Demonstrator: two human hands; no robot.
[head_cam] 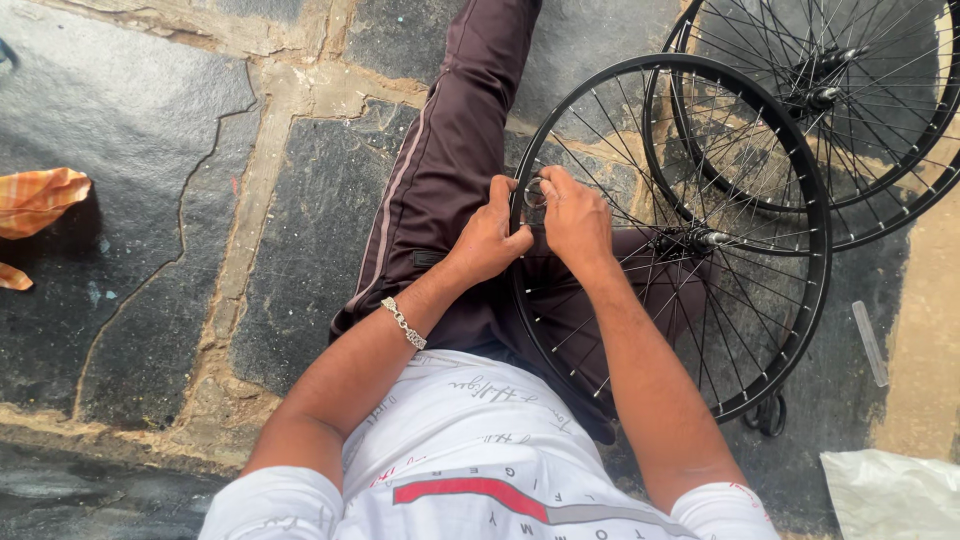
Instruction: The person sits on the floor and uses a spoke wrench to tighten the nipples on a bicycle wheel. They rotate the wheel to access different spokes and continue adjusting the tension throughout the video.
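Black bicycle wheel rim (822, 270), spoked, lies across the person's lap at centre-right of frame, hub (690, 240) near its middle. Left hand (492, 240) and right hand (577, 222) meet at the rim's upper-left edge, centre of frame. Left hand fingers curled around the rim, thumb pressing toward the right hand. Right hand fingers clenched around the same stretch of rim, pinching a small round metal ring (535, 192) at the top between both hands; what kind of part it is cannot be told. Hands touching each other. Silver chain bracelet (404, 323) on the left wrist.

Dark maroon trousers (450, 160) with a pale side stripe run from centre up to the top edge, leg stretched out under the wheel. White printed T-shirt (470, 440) fills bottom centre.

Second black spoked wheel (925, 130) in upper right corner, overlapping the first wheel's far side, its own hub (825, 95) near the top. Possibly a further rim beneath it, hard to tell.

Floor (150, 200) is dark stone slabs with sandy joints and a crack at left. Orange checked cloth (35, 200) at left edge. Pale flat strip (869, 342) on the floor at right, just beside the rim. Whitish plastic bag (890, 490) in the bottom right corner. Small dark object (768, 415) under the rim's lower edge, unclear.
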